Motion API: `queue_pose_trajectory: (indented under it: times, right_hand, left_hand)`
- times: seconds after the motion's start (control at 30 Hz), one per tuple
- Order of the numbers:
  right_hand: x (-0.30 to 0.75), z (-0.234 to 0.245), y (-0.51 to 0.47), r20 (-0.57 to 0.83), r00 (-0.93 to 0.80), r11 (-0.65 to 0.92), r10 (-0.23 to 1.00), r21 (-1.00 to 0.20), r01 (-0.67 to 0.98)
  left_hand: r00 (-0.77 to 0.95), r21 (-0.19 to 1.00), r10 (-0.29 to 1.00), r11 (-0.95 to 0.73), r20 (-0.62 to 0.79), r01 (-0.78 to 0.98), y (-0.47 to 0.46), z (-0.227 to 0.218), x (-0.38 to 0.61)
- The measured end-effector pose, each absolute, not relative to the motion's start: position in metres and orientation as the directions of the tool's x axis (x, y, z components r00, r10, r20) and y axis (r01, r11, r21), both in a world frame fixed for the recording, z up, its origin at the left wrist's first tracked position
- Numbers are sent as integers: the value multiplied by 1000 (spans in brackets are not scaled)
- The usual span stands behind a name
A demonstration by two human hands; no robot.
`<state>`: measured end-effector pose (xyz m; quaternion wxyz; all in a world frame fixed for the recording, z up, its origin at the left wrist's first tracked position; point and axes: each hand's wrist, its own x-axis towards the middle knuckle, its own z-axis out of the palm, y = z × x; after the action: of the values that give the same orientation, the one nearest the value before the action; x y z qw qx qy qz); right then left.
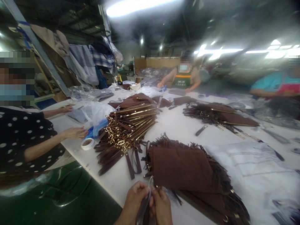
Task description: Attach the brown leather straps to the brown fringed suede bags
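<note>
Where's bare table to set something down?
Bare table between the strap pile and the far fringed pieces; also the near edge left of the left hand. Crowded right of the right hand: brown bag stack, plastic sleeves. Both pinch a strip.

The white table (174,125) carries a pile of brown straps with gold clasps (126,131) at left centre. A roll of tape (87,143) lies at the table edge, just beside the pile. Plastic bags (96,113) lie behind the roll. A heap of dark fringed pieces (217,115) lies farther right. A single loose strap (201,130) lies between the two. Clothes (82,62) hang at upper left.
</note>
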<state>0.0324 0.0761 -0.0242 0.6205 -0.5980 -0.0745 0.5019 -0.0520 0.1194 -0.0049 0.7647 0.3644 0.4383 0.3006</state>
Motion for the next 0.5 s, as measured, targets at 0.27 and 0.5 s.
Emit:
queue_pose_trajectory:
  times: [0.27, 0.5]
  right_hand:
    - [23, -33, 57, -403, 526, -157, 749, -879, -450]
    - [21, -33, 58, -301, 658, -172, 690, -952, -254]
  left_hand:
    - [338, 865, 825, 499, -453, -61, 120, -5, -55]
    - [306, 926, 879, 375, -365, 28, 115, -13, -52]
